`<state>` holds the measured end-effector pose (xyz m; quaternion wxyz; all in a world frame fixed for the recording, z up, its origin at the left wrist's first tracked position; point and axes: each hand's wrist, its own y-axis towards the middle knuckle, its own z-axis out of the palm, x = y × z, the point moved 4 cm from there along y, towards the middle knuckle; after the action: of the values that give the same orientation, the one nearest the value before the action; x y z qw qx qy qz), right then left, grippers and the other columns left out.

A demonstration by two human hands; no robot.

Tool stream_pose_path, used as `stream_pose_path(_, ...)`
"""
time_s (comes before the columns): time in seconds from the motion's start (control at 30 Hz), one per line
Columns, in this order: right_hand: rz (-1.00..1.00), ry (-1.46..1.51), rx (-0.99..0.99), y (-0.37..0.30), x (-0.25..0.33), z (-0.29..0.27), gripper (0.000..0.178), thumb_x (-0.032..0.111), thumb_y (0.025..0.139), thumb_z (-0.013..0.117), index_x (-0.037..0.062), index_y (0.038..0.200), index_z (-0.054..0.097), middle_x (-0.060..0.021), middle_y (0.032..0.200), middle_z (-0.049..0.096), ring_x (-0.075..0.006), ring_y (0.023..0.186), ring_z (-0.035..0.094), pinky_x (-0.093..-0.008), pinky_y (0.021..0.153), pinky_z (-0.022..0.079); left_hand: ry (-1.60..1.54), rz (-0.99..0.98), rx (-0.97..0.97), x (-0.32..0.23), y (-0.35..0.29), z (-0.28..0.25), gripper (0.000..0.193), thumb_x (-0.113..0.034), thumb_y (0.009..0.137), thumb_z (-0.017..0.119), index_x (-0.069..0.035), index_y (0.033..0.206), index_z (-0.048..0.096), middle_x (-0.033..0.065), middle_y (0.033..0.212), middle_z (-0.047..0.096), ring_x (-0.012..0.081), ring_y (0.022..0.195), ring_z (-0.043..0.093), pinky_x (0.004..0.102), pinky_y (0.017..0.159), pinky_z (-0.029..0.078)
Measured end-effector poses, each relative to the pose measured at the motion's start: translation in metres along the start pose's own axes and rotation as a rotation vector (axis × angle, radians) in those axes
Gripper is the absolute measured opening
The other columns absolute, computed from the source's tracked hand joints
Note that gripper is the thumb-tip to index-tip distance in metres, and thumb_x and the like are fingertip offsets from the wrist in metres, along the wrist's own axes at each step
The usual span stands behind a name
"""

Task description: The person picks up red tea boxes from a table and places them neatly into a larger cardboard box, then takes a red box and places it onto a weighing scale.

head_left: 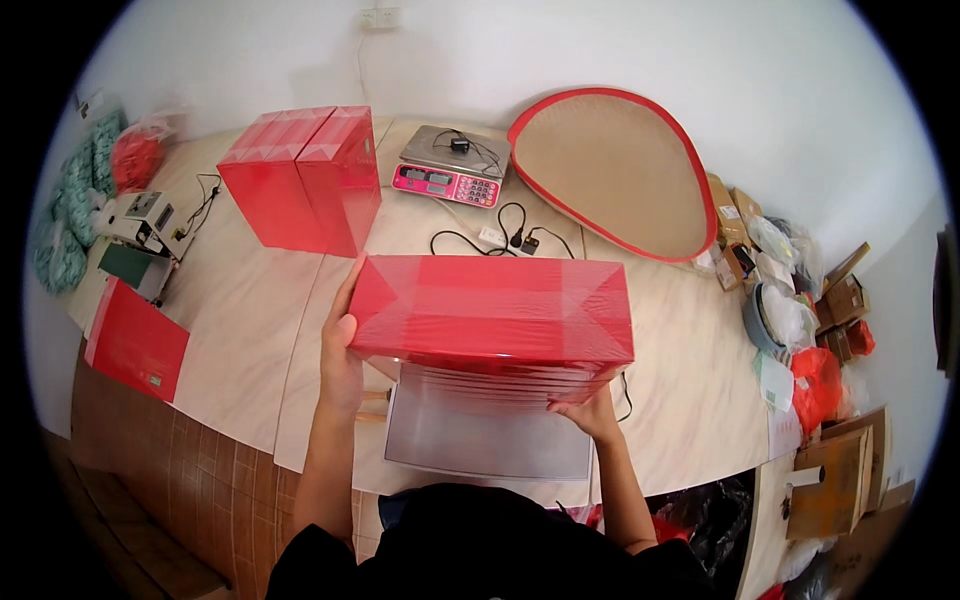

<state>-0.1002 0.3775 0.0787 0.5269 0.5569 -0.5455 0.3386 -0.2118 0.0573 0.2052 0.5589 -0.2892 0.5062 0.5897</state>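
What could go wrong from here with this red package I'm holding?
The red package could slip: its wrap looks glossy, and your left hand and right hand grip only near its ends. It might also bump the white power strip just beyond it. If dropped, it could hit the grey tray below.

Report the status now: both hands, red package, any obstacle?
Left hand and right hand holding red package by opposite sides. Package over grey panel, contact unclear. Black cables lie beyond.
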Motion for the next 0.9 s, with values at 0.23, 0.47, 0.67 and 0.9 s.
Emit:
stream_pose_path(0.23,0.17,0.235,0.022,-0.011,-0.014,-0.017,0.093,0.026,0.06,0.089,-0.0022,0.131,0.035,-0.0099,0.122,0.053,-0.0205,0.109,0.053,-0.0359,0.093,0.045,0.096,0.074,0.079,0.004,-0.002,0.037,0.068,-0.036,0.087,0.044,0.003,0.141,0.033,0.015,0.143,0.038,0.0229,0.133,0.035,0.0323,0.109,0.025)
stream_pose_path(0.47,0.12,0.27,-0.022,-0.019,-0.044,-0.026,0.081,0.017,0.063,0.087,-0.0049,0.125,0.039,-0.0096,0.113,0.057,-0.0179,0.105,0.055,-0.0357,0.09,0.048,0.178,0.135,0.126,0.012,-0.002,0.061,0.062,-0.028,0.088,0.039,0.005,0.14,0.034,0.0161,0.142,0.039,0.0223,0.132,0.036,0.0307,0.109,0.024)
stream_pose_path(0.67,0.146,0.233,0.001,-0.021,-0.045,-0.026,0.073,0.022,0.062,0.088,-0.0029,0.118,0.048,-0.0066,0.108,0.06,-0.0171,0.098,0.057,-0.034,0.086,0.049,0.193,0.082,0.065,0.015,-0.004,0.071,0.073,-0.046,0.088,0.041,0.004,0.141,0.033,0.0154,0.142,0.039,0.0235,0.131,0.038,0.0318,0.107,0.028)
stream_pose_path(0.9,-0.088,-0.034,-0.169,-0.001,0.029,-0.041,0.098,0.051,0.058,0.083,-0.0014,0.131,0.045,-0.0122,0.125,0.053,-0.0209,0.118,0.047,-0.0355,0.096,0.04,0.111,0.028,0.03,0.021,-0.005,0.073,0.074,-0.048,0.087,0.04,0.002,0.141,0.033,0.0142,0.143,0.037,0.0218,0.13,0.039,0.0325,0.105,0.034)
